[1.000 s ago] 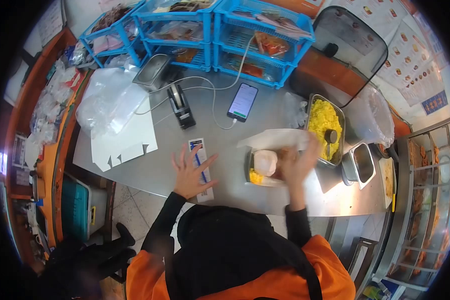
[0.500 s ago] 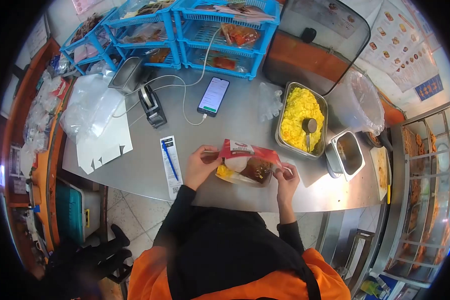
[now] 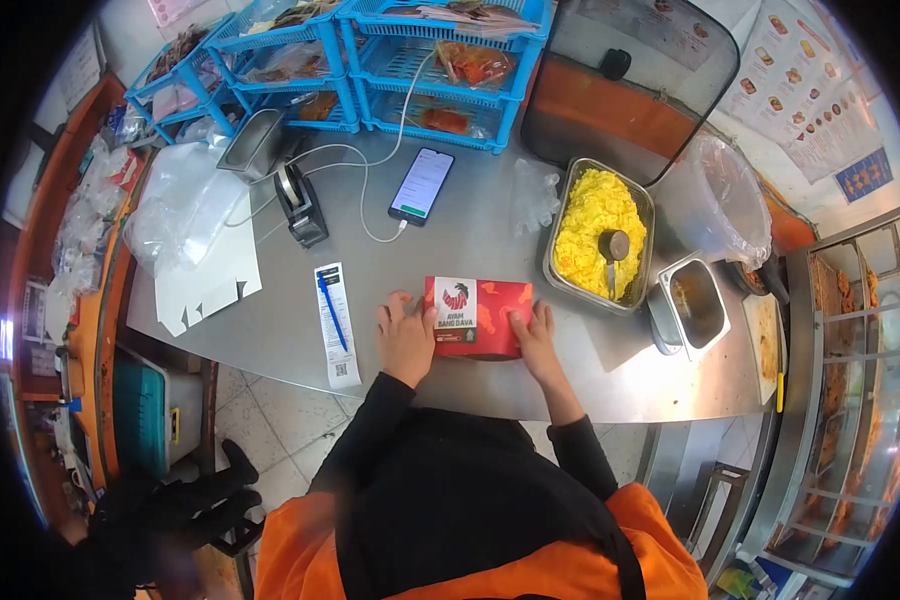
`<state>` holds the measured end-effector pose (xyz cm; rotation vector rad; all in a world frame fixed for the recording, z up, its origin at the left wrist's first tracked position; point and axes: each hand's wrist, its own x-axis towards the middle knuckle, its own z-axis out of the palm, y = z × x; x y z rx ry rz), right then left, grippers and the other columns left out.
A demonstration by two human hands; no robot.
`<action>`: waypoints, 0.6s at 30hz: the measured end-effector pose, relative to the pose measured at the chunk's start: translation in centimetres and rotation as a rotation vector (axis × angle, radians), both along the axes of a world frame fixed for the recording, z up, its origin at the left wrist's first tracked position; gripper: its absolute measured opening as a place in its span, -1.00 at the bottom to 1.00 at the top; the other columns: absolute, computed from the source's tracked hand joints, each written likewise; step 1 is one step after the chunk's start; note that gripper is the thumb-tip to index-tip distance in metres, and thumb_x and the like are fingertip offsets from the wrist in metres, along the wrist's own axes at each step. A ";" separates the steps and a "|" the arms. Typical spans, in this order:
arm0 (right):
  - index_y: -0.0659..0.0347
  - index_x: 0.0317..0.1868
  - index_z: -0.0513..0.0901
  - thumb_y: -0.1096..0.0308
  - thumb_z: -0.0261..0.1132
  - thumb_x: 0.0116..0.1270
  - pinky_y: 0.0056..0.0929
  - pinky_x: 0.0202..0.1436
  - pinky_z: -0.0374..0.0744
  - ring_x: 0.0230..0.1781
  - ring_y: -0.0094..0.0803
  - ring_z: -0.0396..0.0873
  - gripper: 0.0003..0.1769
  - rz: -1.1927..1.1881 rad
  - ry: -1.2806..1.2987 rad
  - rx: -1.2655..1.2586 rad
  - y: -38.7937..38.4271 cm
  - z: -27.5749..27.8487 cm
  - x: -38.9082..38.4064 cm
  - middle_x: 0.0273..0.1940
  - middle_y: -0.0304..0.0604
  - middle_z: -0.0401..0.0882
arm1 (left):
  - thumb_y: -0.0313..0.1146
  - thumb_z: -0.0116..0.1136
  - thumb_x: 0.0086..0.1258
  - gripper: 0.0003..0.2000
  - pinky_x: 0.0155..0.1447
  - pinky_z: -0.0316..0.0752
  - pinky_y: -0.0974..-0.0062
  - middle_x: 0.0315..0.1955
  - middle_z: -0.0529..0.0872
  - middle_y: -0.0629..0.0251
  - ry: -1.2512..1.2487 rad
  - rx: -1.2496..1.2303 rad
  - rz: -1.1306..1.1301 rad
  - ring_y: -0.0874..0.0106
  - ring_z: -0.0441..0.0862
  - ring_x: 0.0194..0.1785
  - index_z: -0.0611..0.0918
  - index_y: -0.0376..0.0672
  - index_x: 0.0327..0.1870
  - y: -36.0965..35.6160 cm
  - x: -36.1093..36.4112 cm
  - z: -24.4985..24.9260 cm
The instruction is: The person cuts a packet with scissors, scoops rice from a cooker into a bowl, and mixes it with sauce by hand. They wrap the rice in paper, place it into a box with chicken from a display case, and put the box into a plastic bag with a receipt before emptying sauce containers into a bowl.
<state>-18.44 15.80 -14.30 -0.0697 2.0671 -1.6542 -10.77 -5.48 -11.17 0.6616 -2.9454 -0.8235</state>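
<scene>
1. Paper slip [image 3: 340, 365] lies left of your hands on the steel counter [image 3: 280, 325], with a blue pen [image 3: 333, 312] across it; neither hand touches them.

2. Your left hand [image 3: 405, 340] is at the left end of the box, thumb against its edge, the other fingers bent and loosely spread. They look as if they steady it rather than clench.

3. Between your hands, on the near middle of the counter, sits the red box [image 3: 478, 318]. This is what has changed: half a second ago its lid [image 3: 505, 298] stood raised and the food showed; now the lid lies over it, label up, and the food is hidden. That puts the work at closing, by the look of it. Whether the flap is tucked in, you cannot tell from here.

4. Your right hand [image 3: 540, 345] rests at the right end, thumb on the lid, fingers along the side in a light grasp.

5. Farther right, apart from your hands, the tray [image 3: 582, 292] of yellow food [image 3: 595, 225] stands uncovered, a scoop [image 3: 614, 245] in it.
</scene>
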 end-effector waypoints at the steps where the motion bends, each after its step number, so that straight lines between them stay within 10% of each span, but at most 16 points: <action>1: 0.35 0.44 0.16 -0.16 -0.07 0.49 -0.10 0.55 -0.16 0.57 -0.05 -0.32 -0.21 0.057 0.272 0.413 -0.3 -1.3 0.2 0.52 0.21 -0.15 | -0.12 0.00 0.45 -0.61 0.18 0.31 0.08 0.30 0.24 0.24 0.014 -0.039 0.023 0.13 0.28 0.22 0.57 -0.09 0.19 0.2 0.1 -0.9; 5: 0.19 0.46 0.18 -0.12 -0.05 0.46 -0.03 0.54 -0.07 0.56 0.06 -0.26 -0.27 -0.067 0.758 0.286 -1.0 -0.3 0.8 0.52 0.18 -0.13 | -0.13 0.01 0.44 -0.51 0.32 0.23 0.04 0.42 0.15 0.21 0.356 -0.247 -0.071 0.05 0.20 0.36 0.38 0.02 0.38 -0.2 -0.3 -1.7; 6: 0.19 0.46 0.18 -0.12 -0.05 0.46 -0.03 0.54 -0.07 0.56 0.06 -0.26 -0.27 -0.065 0.760 0.285 -0.5 0.0 0.5 0.52 0.18 -0.13 | -0.12 0.02 0.43 -0.45 0.36 0.20 0.00 0.45 0.11 0.18 0.364 -0.188 -0.404 0.01 0.14 0.41 0.27 0.08 0.44 -1.4 -0.8 -1.3; 8: 0.17 0.48 0.14 -0.10 0.05 0.39 0.01 0.53 -0.02 0.55 0.08 -0.19 -0.22 0.657 1.109 0.558 1.1 0.6 -0.8 0.53 0.05 -0.12 | -0.11 0.03 0.43 -0.38 0.40 0.16 -0.04 0.48 0.07 0.15 0.364 -0.124 -0.724 -0.03 0.08 0.46 0.16 0.13 0.50 -2.6 -1.9 -0.2; 10: 0.16 0.47 0.15 -0.09 0.10 0.34 0.01 0.51 0.05 0.54 0.08 -0.14 -0.20 0.730 1.138 0.539 1.3 3.0 -1.7 0.52 -0.02 -0.06 | -0.14 0.03 0.42 -0.35 0.33 0.34 -0.04 0.50 0.01 0.11 0.293 -0.409 -0.974 -0.06 0.08 0.48 0.10 0.16 0.51 -3.2 -2.5 1.5; 18: 0.15 0.46 0.20 -0.08 0.31 0.11 -0.04 0.45 0.24 0.54 0.05 -0.11 -0.05 0.846 1.209 0.555 2.0 1.4 -3.0 0.52 -0.09 -0.02 | -0.06 0.15 0.32 -0.31 0.01 0.65 0.19 0.43 0.21 0.16 0.389 -0.654 -1.096 -0.06 0.23 0.41 0.19 0.22 0.48 -3.9 -3.3 -1.1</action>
